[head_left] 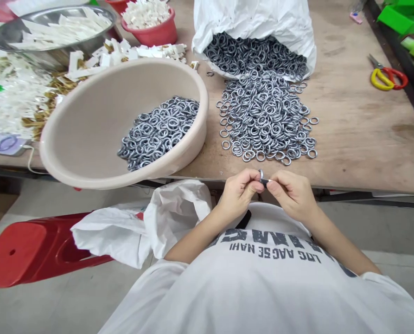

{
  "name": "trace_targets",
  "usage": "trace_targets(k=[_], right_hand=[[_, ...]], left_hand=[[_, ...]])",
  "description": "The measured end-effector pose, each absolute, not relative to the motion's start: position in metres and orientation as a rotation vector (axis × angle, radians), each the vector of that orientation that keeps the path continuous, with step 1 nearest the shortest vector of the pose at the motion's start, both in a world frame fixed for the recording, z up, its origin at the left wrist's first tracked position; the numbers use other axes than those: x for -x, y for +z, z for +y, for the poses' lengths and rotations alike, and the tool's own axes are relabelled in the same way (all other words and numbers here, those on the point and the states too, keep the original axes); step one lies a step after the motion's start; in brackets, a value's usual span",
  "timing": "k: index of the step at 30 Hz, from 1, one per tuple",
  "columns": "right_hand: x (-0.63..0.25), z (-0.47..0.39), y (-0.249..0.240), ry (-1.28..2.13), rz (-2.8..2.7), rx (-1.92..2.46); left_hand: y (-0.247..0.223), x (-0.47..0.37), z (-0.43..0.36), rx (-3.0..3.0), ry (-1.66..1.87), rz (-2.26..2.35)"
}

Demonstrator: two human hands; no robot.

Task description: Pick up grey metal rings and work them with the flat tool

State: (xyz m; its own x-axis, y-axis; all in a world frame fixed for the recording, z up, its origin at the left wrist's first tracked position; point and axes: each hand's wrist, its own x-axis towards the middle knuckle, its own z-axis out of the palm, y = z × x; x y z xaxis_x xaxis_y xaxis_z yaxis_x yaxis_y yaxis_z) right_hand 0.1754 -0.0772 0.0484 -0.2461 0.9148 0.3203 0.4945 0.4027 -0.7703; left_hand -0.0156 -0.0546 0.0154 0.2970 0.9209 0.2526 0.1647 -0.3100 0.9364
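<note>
At the table's front edge, my left hand pinches a grey ring and one end of a small black piece. Close beside it, my right hand has its fingers closed on the black piece's other end, where a small white tip shows. Beyond my hands lies a heap of grey rings, spilling from a white sack. A large beige basin, tilted toward me, holds more rings on the left.
Red-and-yellow scissors lie at the right. Back left are a metal bowl of white strips and a red bowl of white pieces. A red stool and a white bag are below the table's left side.
</note>
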Motion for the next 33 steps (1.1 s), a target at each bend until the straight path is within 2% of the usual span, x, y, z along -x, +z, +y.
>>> trace_targets(k=[6,11,17,22,25,30,33], right_hand=[[-0.178,-0.077,0.045,0.698,-1.925,1.233],[-0.184,-0.058,0.037,0.622,-1.781,1.461],[-0.163,-0.027,0.039,0.321,-2.099,1.728],[-0.154,-0.014,0.036,0.246,-2.169,1.900],[-0.159,-0.019,0.034,0.487,-1.958,1.654],[-0.153,-0.044,0.028,1.345,-1.406,1.056],[-0.147,-0.056,0.025,1.425,-1.227,0.997]], left_hand=[[0.018,0.016,-0.055,-1.779,1.079,0.937],[0.023,0.016,-0.062,-1.851,1.040,0.783],[0.016,0.023,-0.059,-1.386,1.245,0.954],[0.012,0.034,-0.056,-1.448,1.306,1.096],[0.010,0.032,-0.054,-1.404,1.293,1.171],[0.010,0.014,-0.049,-1.367,1.224,1.049],[0.013,0.006,-0.049,-1.300,1.214,0.961]])
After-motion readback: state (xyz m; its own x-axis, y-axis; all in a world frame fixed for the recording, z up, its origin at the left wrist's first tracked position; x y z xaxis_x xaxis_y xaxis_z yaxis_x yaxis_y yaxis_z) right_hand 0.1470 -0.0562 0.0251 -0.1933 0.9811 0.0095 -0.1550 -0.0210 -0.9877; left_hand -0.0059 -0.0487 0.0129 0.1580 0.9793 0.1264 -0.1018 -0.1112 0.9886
